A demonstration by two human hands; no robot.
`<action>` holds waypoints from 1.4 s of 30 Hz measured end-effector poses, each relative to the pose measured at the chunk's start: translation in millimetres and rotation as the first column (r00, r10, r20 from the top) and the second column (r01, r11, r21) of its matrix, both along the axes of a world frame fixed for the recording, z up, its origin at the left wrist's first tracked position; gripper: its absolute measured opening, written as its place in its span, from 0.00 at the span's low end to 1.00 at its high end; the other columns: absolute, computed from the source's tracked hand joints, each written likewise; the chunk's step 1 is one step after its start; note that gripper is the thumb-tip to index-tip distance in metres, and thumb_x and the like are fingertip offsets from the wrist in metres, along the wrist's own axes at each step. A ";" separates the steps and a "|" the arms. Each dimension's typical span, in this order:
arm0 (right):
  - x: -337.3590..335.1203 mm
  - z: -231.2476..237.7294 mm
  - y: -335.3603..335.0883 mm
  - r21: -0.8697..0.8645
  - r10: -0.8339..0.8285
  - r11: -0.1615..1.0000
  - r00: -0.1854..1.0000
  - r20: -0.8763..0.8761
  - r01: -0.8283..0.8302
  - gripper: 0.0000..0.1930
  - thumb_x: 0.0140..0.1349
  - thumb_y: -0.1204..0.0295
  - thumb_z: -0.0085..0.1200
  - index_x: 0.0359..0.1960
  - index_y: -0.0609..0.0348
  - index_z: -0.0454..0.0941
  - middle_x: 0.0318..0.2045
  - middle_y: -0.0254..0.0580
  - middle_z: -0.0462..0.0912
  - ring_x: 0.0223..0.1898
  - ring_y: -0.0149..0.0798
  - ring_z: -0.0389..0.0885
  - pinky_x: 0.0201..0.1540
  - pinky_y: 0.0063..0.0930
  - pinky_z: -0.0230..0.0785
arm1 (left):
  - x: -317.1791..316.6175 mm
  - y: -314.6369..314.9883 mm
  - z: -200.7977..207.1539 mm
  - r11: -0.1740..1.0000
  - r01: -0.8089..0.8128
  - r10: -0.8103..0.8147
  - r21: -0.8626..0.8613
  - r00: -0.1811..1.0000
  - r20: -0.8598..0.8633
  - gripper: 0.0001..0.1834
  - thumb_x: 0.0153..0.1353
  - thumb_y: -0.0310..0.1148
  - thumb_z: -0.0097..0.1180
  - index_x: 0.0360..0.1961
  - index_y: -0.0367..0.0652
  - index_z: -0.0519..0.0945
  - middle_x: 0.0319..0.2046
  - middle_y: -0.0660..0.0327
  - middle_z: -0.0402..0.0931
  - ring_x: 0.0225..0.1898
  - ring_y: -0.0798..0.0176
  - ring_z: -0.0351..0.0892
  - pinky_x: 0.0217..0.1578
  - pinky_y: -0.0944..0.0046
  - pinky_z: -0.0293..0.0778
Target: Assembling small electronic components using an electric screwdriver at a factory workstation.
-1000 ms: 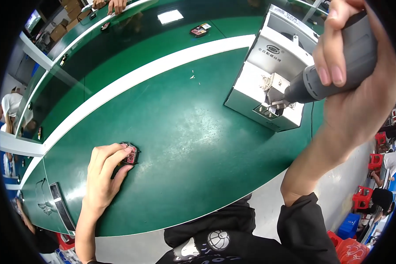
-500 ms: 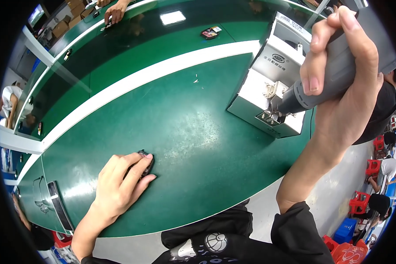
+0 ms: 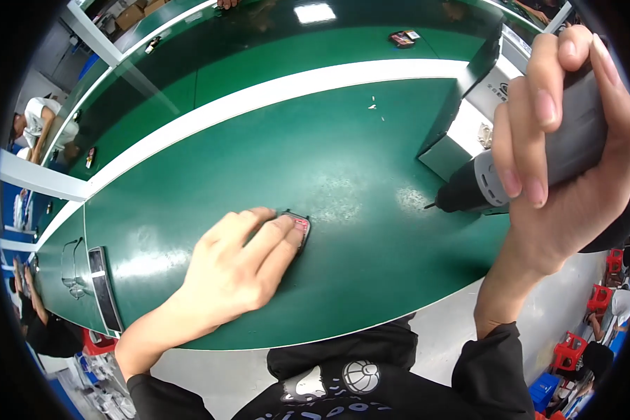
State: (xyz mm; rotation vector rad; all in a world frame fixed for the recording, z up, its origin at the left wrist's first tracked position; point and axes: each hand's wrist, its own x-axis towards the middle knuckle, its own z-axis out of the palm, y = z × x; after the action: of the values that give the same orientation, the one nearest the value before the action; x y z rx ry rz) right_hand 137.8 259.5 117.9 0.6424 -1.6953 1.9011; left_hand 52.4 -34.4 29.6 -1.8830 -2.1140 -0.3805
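My left hand (image 3: 238, 262) lies low over the green tabletop, its fingers closed on a small dark-cased device (image 3: 303, 231) with a reddish inside. The fingers cover most of that piece. In my right hand (image 3: 567, 210) is a grey electric screwdriver (image 3: 574, 136) with a black nose, my fingers wrapped round its body. Its thin bit points left, above the table and apart from the device. Behind the screwdriver stands a white box-shaped screw feeder (image 3: 462, 136), partly hidden by my hand.
A white rail (image 3: 259, 94) separates my table (image 3: 371, 273) from a dark green conveyor, where another small device (image 3: 404, 39) lies. Eyeglasses (image 3: 73, 269) and a long black object (image 3: 104, 290) rest at the left. White scraps (image 3: 372, 106) lie near the rail. Co-workers sit beyond both sides.
The screwdriver's tip has come away from the screw feeder and now points over the table. My left hand, with the device, has moved right and slightly away from me. The view has shifted.
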 end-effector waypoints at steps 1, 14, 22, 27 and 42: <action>-8.6 -4.4 -4.2 -0.016 0.021 1.000 1.000 -0.020 -0.021 0.16 0.81 0.63 0.35 0.49 0.67 0.65 0.31 0.46 0.74 0.08 0.29 0.63 0.10 0.23 0.63 | -0.8 -3.5 -13.4 0.999 0.018 -0.015 0.043 0.998 -0.063 0.19 0.51 0.25 0.68 0.46 0.31 0.87 0.44 0.52 0.84 0.43 0.56 0.85 0.37 0.62 0.82; -31.6 -50.4 -56.1 -0.235 0.322 0.914 0.944 -0.071 -0.330 0.18 0.82 0.57 0.30 0.49 0.62 0.60 0.31 0.47 0.75 0.08 0.34 0.68 0.09 0.24 0.63 | 13.4 -15.4 -40.8 0.984 0.112 -0.059 0.138 0.940 -0.337 0.09 0.52 0.22 0.65 0.35 0.35 0.87 0.41 0.52 0.86 0.36 0.56 0.87 0.29 0.70 0.74; -33.5 -58.6 -60.9 -0.192 0.334 0.926 0.942 0.013 -0.326 0.18 0.82 0.56 0.35 0.50 0.62 0.61 0.31 0.50 0.76 0.09 0.36 0.69 0.10 0.28 0.65 | 9.0 -13.6 -40.6 0.971 0.112 -0.063 0.209 0.972 -0.227 0.05 0.53 0.22 0.69 0.30 0.35 0.85 0.35 0.54 0.85 0.32 0.59 0.84 0.27 0.70 0.73; -34.1 -61.3 -66.9 -0.162 0.339 0.931 0.938 0.065 -0.326 0.18 0.82 0.56 0.37 0.51 0.62 0.62 0.30 0.52 0.76 0.09 0.37 0.69 0.11 0.30 0.66 | 7.3 -10.7 -47.8 0.959 0.118 -0.049 0.259 0.965 -0.258 0.05 0.52 0.23 0.69 0.30 0.34 0.84 0.34 0.54 0.84 0.32 0.60 0.83 0.26 0.69 0.73; -31.4 -67.0 -83.3 -0.125 0.330 0.940 0.939 0.099 -0.318 0.18 0.82 0.56 0.41 0.50 0.62 0.63 0.29 0.53 0.77 0.09 0.37 0.68 0.11 0.32 0.67 | 10.9 -18.4 -45.5 0.973 0.106 -0.064 0.205 0.978 -0.200 0.10 0.53 0.23 0.68 0.37 0.33 0.86 0.40 0.51 0.86 0.36 0.54 0.87 0.29 0.66 0.78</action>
State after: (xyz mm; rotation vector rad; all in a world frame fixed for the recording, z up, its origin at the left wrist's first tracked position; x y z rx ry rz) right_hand 106.4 176.2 50.9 0.8228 -1.6222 2.2845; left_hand 63.3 -52.8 -15.9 -1.8107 -1.7948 -0.4097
